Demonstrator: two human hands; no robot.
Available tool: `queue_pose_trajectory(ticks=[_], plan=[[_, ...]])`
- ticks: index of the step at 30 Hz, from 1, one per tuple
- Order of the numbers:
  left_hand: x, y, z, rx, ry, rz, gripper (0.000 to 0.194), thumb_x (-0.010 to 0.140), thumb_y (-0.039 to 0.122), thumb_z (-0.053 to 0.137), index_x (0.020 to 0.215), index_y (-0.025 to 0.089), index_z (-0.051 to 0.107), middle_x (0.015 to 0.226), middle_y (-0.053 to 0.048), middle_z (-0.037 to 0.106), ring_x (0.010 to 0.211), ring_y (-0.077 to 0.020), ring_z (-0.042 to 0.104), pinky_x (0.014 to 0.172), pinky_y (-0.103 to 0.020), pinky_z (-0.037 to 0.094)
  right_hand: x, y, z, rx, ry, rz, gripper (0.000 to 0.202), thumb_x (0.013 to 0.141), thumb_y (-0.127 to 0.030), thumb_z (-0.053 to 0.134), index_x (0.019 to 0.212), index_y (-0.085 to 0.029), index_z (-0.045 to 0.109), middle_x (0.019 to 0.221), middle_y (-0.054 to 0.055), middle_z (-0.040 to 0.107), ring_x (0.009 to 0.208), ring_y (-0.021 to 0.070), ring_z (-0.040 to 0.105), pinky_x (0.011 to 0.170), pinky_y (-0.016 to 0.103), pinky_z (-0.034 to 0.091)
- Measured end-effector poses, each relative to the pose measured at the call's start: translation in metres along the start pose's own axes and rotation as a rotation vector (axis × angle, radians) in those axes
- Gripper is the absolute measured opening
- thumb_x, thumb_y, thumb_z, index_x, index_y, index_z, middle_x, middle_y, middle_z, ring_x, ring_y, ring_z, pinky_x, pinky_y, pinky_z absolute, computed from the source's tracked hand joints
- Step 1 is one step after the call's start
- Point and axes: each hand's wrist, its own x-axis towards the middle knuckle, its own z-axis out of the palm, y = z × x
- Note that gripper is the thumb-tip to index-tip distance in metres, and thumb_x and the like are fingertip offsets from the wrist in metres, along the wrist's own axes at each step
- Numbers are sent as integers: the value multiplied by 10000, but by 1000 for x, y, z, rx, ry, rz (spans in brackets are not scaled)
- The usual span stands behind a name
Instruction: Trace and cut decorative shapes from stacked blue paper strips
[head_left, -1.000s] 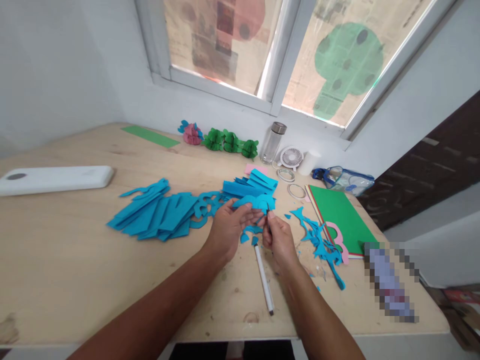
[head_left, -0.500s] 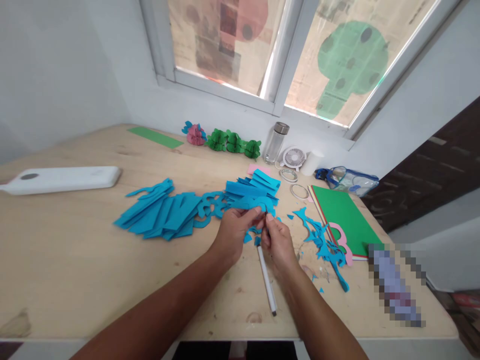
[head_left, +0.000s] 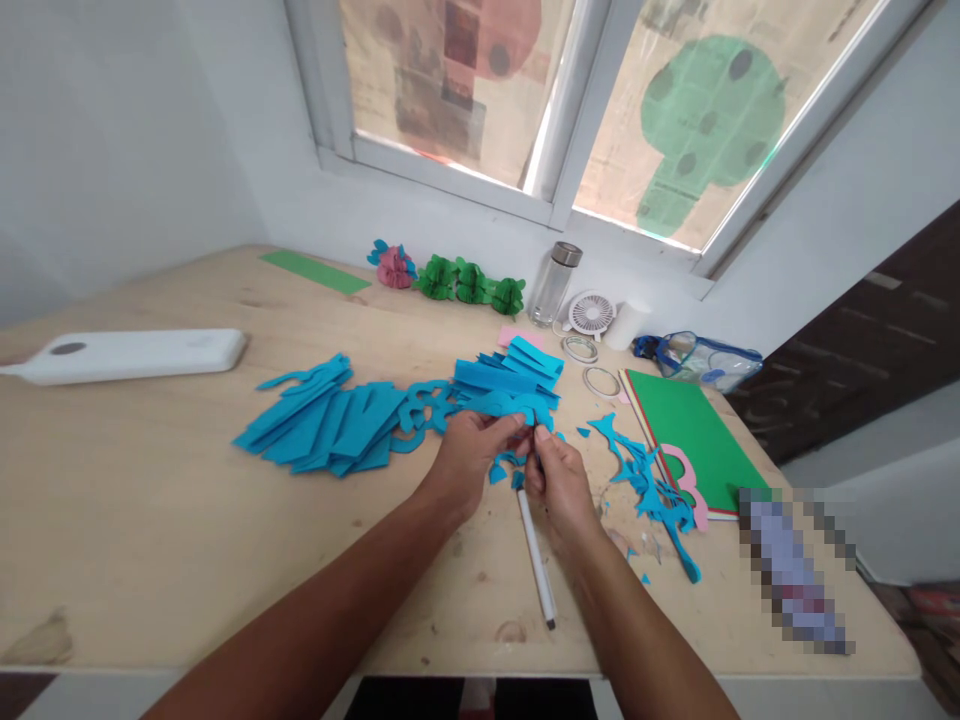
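My left hand [head_left: 469,455] pinches a curved blue paper piece [head_left: 517,405] between thumb and fingers. Close beside it, my right hand [head_left: 556,475] is closed around a slim dark tool, apparently small scissors [head_left: 535,430], whose tip meets the paper's edge. My fingers hide most of that tool. Small blue offcuts [head_left: 498,472] lie below the hands. A white marker [head_left: 536,560] with a dark tip rests on the table, just left of my right wrist. Blue folded strips [head_left: 495,378] are stacked just behind the paper, and more blue strips [head_left: 337,425] fan out to the left.
Blue scraps [head_left: 645,475] and a pink paper cutout [head_left: 686,480] lie right, near a green paper stack [head_left: 697,440]. Along the wall stand green paper ornaments [head_left: 471,282], a glass bottle [head_left: 553,285] and a small fan [head_left: 591,313]. A white flat device [head_left: 150,355] lies left.
The view has shifted slightly. The blue paper piece has turned a little in my left hand, showing less of its curve; both hands stay in nearly the same place.
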Motion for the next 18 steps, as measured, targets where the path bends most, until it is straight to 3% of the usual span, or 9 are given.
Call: queue_pose_trajectory(ticks=[11, 18], plan=[[-1, 4, 3, -36, 41, -1, 247, 634, 285, 720, 509, 158, 549, 481, 27, 521, 478, -97, 470, 509, -240, 404, 1, 6, 1, 40, -34, 18, 564, 667, -720, 647, 639, -160, 587, 324, -107, 353, 313, 36, 217, 368, 217, 135], [3, -2, 0, -43, 187, 61, 199, 582, 244, 755, 552, 158, 578, 558, 31, 582, 543, -104, 534, 554, -234, 442, 0, 5, 2, 63, -47, 52, 566, 650, -720, 664, 638, -160, 585, 319, -105, 357, 306, 34, 210, 357, 215, 120]])
